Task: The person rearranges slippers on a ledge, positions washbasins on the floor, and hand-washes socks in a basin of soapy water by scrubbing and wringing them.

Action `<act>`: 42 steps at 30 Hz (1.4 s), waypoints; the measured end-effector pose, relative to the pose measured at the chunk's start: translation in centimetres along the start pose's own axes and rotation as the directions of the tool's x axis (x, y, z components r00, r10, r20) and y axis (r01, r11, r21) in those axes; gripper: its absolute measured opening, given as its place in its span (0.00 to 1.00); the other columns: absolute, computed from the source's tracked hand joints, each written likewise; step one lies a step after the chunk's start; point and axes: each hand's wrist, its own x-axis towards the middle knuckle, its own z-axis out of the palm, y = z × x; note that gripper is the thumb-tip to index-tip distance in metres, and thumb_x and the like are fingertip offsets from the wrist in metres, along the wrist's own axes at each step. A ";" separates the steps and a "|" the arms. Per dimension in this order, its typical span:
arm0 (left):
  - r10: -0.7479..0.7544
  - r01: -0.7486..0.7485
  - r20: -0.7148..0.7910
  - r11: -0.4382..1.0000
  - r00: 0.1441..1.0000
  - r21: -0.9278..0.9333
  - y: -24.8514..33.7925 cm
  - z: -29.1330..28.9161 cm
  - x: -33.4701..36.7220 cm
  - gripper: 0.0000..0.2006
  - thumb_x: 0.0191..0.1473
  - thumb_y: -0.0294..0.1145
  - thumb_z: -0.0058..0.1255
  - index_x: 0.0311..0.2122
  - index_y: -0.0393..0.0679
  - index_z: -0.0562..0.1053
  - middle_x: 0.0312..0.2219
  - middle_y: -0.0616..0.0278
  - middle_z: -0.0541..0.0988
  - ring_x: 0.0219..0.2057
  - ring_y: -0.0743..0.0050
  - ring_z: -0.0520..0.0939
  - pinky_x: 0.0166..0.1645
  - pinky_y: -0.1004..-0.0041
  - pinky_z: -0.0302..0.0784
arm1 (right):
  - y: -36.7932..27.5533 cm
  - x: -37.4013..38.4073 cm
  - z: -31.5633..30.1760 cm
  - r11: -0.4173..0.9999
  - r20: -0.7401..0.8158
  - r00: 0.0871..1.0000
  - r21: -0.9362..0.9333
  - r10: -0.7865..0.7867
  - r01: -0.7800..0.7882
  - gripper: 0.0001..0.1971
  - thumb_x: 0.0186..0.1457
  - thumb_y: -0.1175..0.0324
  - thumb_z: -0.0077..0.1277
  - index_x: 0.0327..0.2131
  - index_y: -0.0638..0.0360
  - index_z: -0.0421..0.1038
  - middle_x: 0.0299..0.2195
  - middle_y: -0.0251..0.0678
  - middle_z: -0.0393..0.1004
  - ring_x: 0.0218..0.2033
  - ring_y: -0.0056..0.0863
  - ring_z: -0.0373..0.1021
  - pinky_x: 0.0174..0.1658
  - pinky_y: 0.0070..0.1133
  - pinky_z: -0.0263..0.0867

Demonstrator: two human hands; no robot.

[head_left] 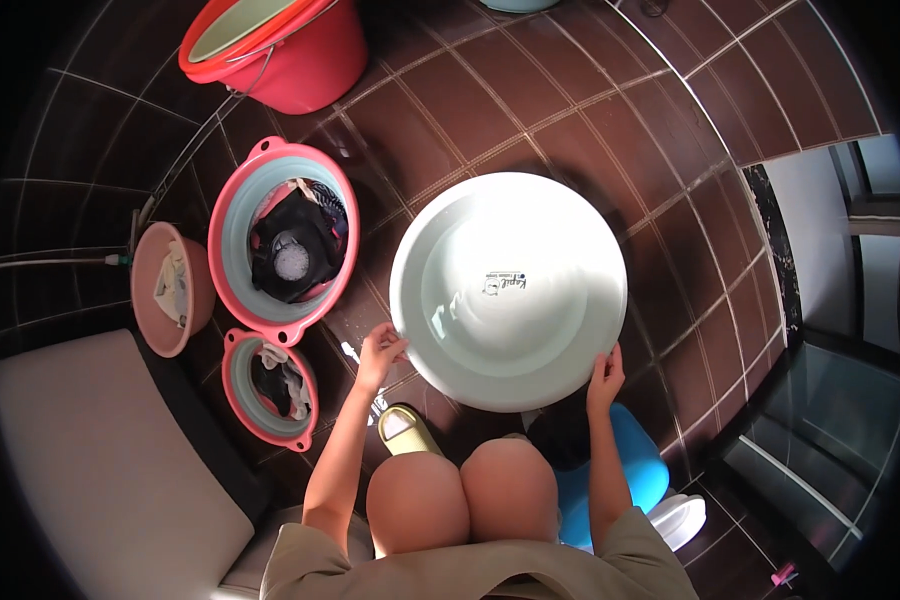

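Note:
A large round white basin (408, 262) is in front of my knees, above the brown tiled floor. It has a small printed mark inside, and its bottom looks glossy; I cannot tell whether water lies in it. On the near left of its rim, my left hand (381, 356) pinches the edge between thumb and fingers. My right hand (607, 378) grips the rim at the near right, fingers curled beneath it. Under my right arm is a blue plastic basin (642, 462), with dark cloth beside it, partly hidden.
To the left stand a large pink-rimmed tub (226, 268) of dark clothes with white powder on top, a smaller similar tub (238, 402), and a pink basin (198, 300). A red bucket (315, 62) stands far left. A grey padded seat (110, 460) is near left.

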 end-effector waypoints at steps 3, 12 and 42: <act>-0.024 0.026 0.036 0.998 0.999 -0.059 1.4 0.4 1.1 0.09 0.45 0.22 0.48 0.35 0.37 0.66 0.19 0.67 0.70 0.18 0.82 0.73 0.23 0.83 0.72 | -0.6 2.1 1.1 1.000 0.018 1.000 0.009 0.015 -0.015 0.18 0.52 0.73 0.41 0.47 0.68 0.59 0.21 0.26 0.63 0.21 0.11 0.56 0.24 0.11 0.54; 0.090 -0.088 0.018 0.992 0.996 -0.093 3.5 1.6 5.3 0.09 0.46 0.23 0.48 0.35 0.37 0.65 0.19 0.68 0.70 0.19 0.86 0.72 0.25 0.84 0.71 | -1.2 9.9 5.7 0.984 -0.072 0.991 0.129 -0.112 0.120 0.16 0.53 0.72 0.40 0.46 0.69 0.61 0.26 0.32 0.70 0.24 0.12 0.62 0.28 0.12 0.59; 0.564 0.406 -0.805 0.702 0.184 0.585 -10.8 -25.6 -13.6 0.26 0.38 0.31 0.52 0.47 0.44 0.63 0.37 0.56 0.68 0.43 0.55 0.67 0.49 0.65 0.60 | -20.4 -15.4 32.7 0.782 0.885 -0.235 0.465 -0.402 0.415 0.16 0.47 0.73 0.44 0.42 0.50 0.65 0.30 0.35 0.70 0.28 0.35 0.69 0.31 0.27 0.65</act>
